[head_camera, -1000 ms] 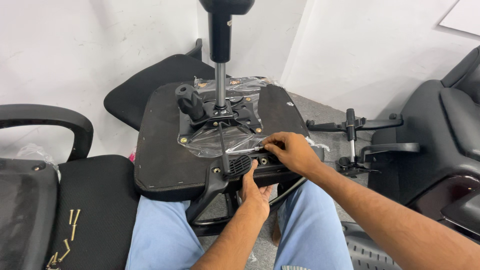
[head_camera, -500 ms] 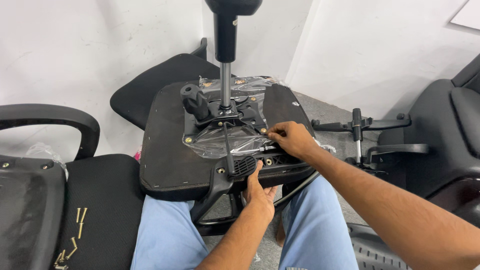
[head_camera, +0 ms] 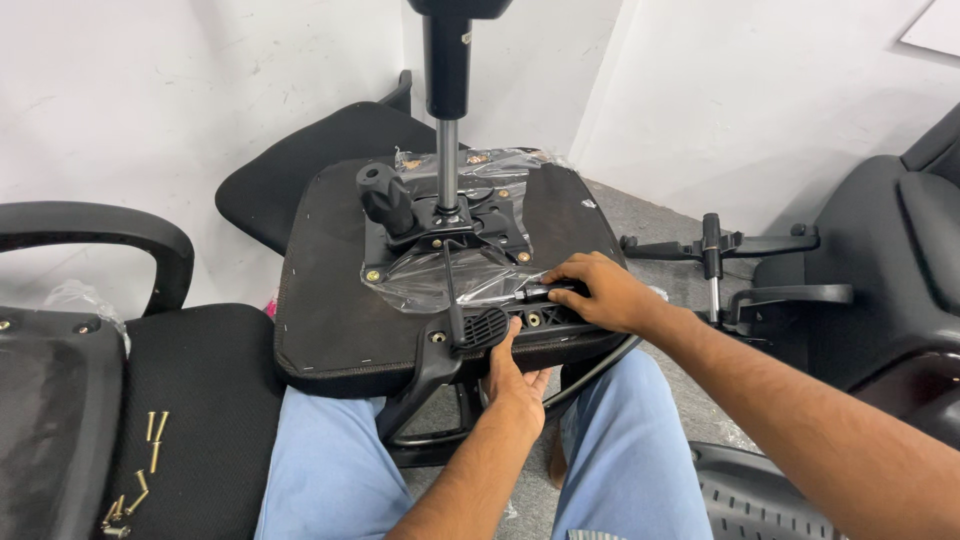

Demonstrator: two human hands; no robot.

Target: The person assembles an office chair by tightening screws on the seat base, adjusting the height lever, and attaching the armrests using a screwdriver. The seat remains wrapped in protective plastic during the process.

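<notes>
An upturned black chair seat (head_camera: 330,300) lies across the person's lap, its metal mechanism plate (head_camera: 450,235) and gas-lift column (head_camera: 446,120) pointing up, with crinkled clear plastic wrap (head_camera: 440,280) over the plate. A black armrest bracket (head_camera: 470,335) sits against the seat's near edge; the left hand (head_camera: 515,380) grips it from below, thumb pressed up beside its ribbed part. The right hand (head_camera: 600,292) rests on the bracket's top, fingers (head_camera: 560,285) pinched on a small screwdriver-like tool (head_camera: 525,294) lying just above the bolt holes.

Both hands, right hand (head_camera: 600,292) and left hand (head_camera: 512,380), grip the armrest bracket (head_camera: 500,325) on the upturned seat (head_camera: 330,310).
</notes>
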